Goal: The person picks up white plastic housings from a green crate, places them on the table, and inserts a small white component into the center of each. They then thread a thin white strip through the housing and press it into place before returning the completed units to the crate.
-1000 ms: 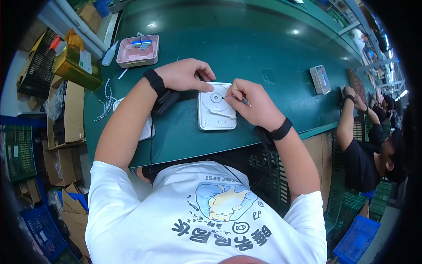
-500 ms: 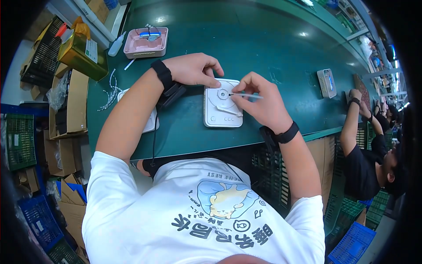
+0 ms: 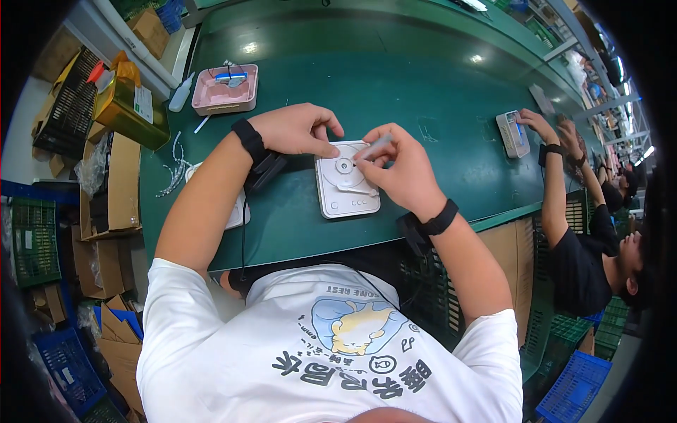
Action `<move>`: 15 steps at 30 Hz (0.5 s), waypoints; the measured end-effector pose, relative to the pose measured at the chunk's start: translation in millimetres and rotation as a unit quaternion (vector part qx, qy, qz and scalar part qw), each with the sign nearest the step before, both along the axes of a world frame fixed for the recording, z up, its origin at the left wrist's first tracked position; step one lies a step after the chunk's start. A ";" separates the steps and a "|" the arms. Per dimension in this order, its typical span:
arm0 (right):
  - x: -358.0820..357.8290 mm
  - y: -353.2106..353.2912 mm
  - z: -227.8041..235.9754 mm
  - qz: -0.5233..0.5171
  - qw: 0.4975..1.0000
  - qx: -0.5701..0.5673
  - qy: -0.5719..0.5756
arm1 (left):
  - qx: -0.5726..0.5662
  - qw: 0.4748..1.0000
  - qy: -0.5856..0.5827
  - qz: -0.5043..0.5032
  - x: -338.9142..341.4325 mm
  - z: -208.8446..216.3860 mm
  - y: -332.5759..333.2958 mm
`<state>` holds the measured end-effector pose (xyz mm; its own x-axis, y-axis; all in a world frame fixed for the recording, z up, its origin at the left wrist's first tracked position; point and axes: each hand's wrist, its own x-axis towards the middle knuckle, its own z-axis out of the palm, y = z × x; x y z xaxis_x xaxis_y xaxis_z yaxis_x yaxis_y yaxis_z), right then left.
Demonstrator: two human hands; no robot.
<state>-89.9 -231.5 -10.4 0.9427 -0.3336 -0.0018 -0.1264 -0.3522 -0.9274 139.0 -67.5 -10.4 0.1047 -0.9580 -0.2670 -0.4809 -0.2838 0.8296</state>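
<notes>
1. A white square device [image 3: 345,180] with a round hub is lying flat on the green table [image 3: 423,84], just above the centre of the frame.
2. The left hand [image 3: 296,130] is curling loosely, its fingertips pressing the device's upper left edge.
3. The right hand [image 3: 398,169] is pinching a thin grey tool [image 3: 374,146], its tip pointing at the hub.
4. A pink tray [image 3: 224,92] is sitting in the upper left, a white bottle [image 3: 180,94] lying beside it.
5. At the right edge, a co-worker's hands [image 3: 539,123] are touching a second white device [image 3: 513,134].
</notes>
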 end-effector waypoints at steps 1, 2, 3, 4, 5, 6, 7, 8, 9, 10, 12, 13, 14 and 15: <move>0.8 3.4 -0.7 -0.022 0.999 0.020 0.017 | 0.000 1.000 -0.001 -0.001 0.6 -0.2 0.7; 2.0 7.7 -0.4 -0.024 0.999 0.020 0.016 | -0.006 1.000 0.006 0.002 1.4 -1.1 2.0; 3.7 12.9 0.0 -0.028 0.999 0.017 0.012 | -0.012 1.000 0.013 0.004 1.9 -2.0 3.0; 4.9 17.3 0.4 -0.032 0.999 0.014 0.009 | -0.017 1.000 0.021 0.007 2.0 -3.1 2.9; 4.5 19.3 1.0 -0.036 0.999 0.012 0.006 | -0.017 1.000 0.020 0.005 0.7 -5.0 3.1; 3.8 18.4 2.5 -0.038 0.999 0.011 0.005 | -0.055 0.998 0.023 0.004 -3.1 -4.0 3.7; 3.1 17.6 3.8 -0.022 0.999 -0.026 0.008 | -0.093 0.995 0.026 0.004 -6.9 -3.1 4.8; 2.3 16.8 4.9 -0.005 0.998 -0.062 0.012 | -0.131 0.991 0.029 0.003 -9.6 -1.6 5.3; 1.4 16.2 5.6 0.011 0.995 -0.099 0.016 | -0.130 0.991 0.028 0.001 -10.4 0.7 5.2; -0.1 15.3 5.6 0.010 0.995 -0.098 0.015 | -0.113 0.993 0.026 0.006 -10.5 3.9 5.4; -2.5 10.2 7.3 0.075 0.984 -0.158 -0.037 | -0.082 0.996 0.018 0.014 -8.6 14.4 4.5; -3.4 7.7 8.3 0.107 0.975 -0.187 -0.062 | -0.082 0.996 0.014 0.012 -8.9 18.9 5.5; -3.9 5.4 9.6 0.105 0.974 -0.188 -0.066 | -0.061 0.998 -0.014 0.008 -10.1 23.5 7.7; -4.4 3.0 11.1 0.118 0.973 -0.187 -0.065 | -0.041 0.998 -0.042 0.005 -11.6 27.8 10.2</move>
